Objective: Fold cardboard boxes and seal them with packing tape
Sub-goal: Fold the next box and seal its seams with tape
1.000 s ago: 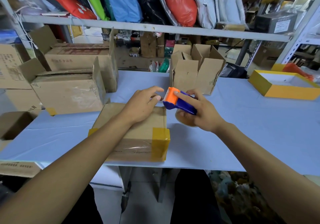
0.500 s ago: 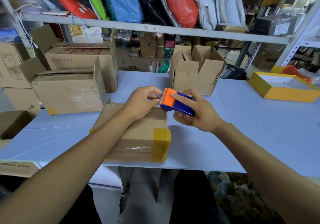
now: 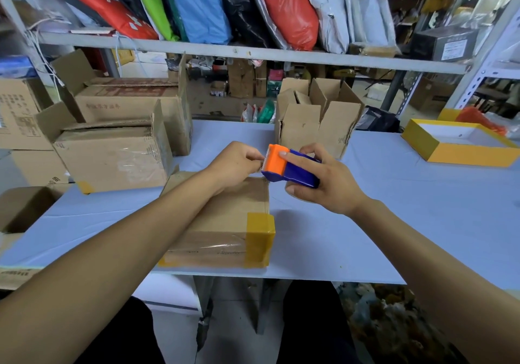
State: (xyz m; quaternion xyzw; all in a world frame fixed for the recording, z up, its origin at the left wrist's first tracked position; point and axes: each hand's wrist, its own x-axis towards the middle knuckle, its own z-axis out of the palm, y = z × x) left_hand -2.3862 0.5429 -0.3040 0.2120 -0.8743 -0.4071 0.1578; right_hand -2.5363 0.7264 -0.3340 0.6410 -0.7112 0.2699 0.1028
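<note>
Table (image 3: 394,223) | right hand (image 3: 323,186) grip wraps tape dispenser (image 3: 289,168) | left hand (image 3: 236,163) grip pinches at its blade

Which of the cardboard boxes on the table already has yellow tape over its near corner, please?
The flat box directly under the left hand: a yellow patch wraps its near right corner. The upright box behind the tape dispenser stands open, flaps raised.

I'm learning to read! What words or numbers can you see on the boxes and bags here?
None can be read for sure.
Big open box: red printed characters, too blurred.
Left edge box: dark printed lines, too small.
Black box on shelf: white label, too small.
Red bag: white marks, unreadable.
</note>
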